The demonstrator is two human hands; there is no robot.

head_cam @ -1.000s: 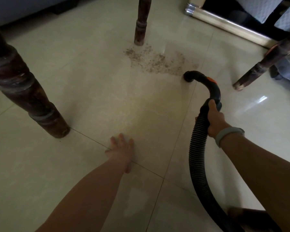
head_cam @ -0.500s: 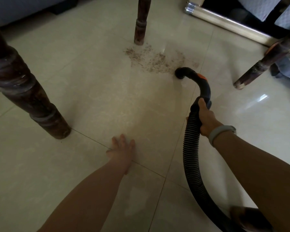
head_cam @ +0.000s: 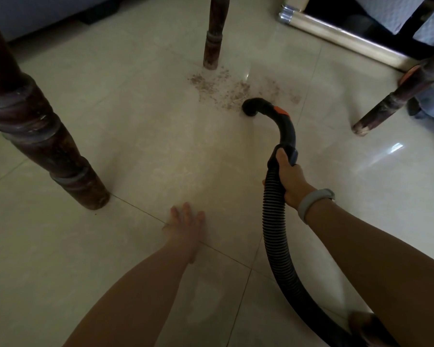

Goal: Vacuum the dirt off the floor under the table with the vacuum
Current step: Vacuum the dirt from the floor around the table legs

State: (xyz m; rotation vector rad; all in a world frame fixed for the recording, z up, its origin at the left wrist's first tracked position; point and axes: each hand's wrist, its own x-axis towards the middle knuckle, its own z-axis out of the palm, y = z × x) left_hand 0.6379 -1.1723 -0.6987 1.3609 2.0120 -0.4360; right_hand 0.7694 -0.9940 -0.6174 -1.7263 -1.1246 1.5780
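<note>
Person low to the tiled floor (head_cam: 140,151), under a table. Right hand (head_cam: 290,179) wraps around the vacuum hose (head_cam: 273,236) where the ribbed tube meets the curved black handle piece; thumb lies along the top, fingers curl under. Grey wristband (head_cam: 311,202) on that wrist.

Nozzle (head_cam: 251,107) lies well ahead of the right hand, mouth down at the floor, touching the near edge of the dirt (head_cam: 226,88). Orange tab on the bend just behind the nozzle. The dirt, brown crumbs, spreads from the foot of the far table leg (head_cam: 213,38) rightward past the nozzle.

Hose trails back from the hand toward the lower right edge of view.

Left hand (head_cam: 186,224) flat on the floor, fingers straight and spread, holding nothing, well left of the hose. Thick turned table leg (head_cam: 43,136) at left; another leg (head_cam: 396,96) at right.
</note>
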